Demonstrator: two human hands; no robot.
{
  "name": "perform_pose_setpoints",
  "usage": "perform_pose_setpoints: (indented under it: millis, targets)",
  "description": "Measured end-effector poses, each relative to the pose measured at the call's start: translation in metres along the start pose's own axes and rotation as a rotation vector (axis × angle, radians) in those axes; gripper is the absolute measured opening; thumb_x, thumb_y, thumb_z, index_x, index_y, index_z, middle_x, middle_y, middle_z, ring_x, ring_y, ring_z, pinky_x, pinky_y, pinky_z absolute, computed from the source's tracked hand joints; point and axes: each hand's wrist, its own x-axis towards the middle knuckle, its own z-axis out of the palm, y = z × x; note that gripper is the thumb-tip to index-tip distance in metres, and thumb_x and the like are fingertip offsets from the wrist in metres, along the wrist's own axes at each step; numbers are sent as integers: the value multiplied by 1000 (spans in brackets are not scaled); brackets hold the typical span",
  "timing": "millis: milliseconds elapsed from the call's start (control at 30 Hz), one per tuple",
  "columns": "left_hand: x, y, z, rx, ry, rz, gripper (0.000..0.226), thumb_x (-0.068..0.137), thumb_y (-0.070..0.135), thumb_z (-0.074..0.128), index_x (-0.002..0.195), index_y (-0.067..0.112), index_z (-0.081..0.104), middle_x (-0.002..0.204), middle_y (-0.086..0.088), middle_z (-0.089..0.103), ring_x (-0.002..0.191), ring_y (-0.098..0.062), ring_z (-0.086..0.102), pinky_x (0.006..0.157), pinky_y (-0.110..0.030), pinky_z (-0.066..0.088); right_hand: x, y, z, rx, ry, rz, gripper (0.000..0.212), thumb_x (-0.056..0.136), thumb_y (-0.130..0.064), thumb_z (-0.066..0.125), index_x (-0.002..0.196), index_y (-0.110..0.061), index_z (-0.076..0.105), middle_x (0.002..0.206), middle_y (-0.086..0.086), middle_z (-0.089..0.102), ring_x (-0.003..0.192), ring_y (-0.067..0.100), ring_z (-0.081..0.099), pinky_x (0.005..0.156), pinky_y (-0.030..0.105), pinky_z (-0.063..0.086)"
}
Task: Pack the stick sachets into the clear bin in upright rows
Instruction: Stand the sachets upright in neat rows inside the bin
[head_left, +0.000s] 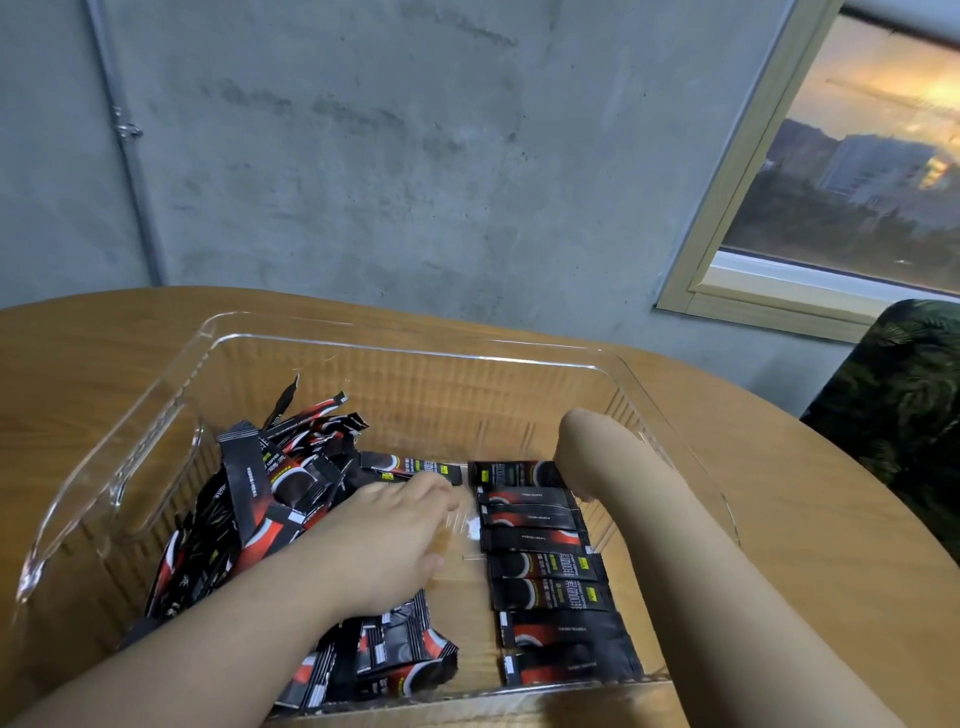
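Stick sachets, narrow black foil packets with red swooshes and white print, sit in two groups inside the clear rectangular plastic bin on the round brown wooden table. Loose heap of sachets fills the bin's left half, jumbled, some ends poking up toward the far wall, more spilling along the near wall. Ordered row of sachets runs along the right side, near wall to roughly mid-bin, each packet lying crosswise and overlapping the next; whether they stand on edge or lie flat I cannot tell. Bare strip of bin floor between heap and row. My left hand reaches in from the near left, palm down, over the gap; my fingers are blurred, extended toward one sachet lying across the far end of the gap, at or touching it, whether they are grasping it I cannot tell. My right forearm crosses the bin's right rim; my right hand is bent down at the wrist at the far end of the row, fingers hidden behind the wrist, so grip unknown. Grey concrete wall behind, window at upper right, dark green patterned chair at the table's right edge.
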Motion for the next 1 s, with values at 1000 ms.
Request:
perform_pose_setpoints:
  millis: [1000]
  targets:
    - [2,-4,4,31,8,-4,39,100,37,40,139,31,38,140,13,38,134,-9,27,114,-27,17,-5,-4,42,-40,-34,-265,38,88,1,56,123,-13,62,118,10,62,107,27,59,93,35,49]
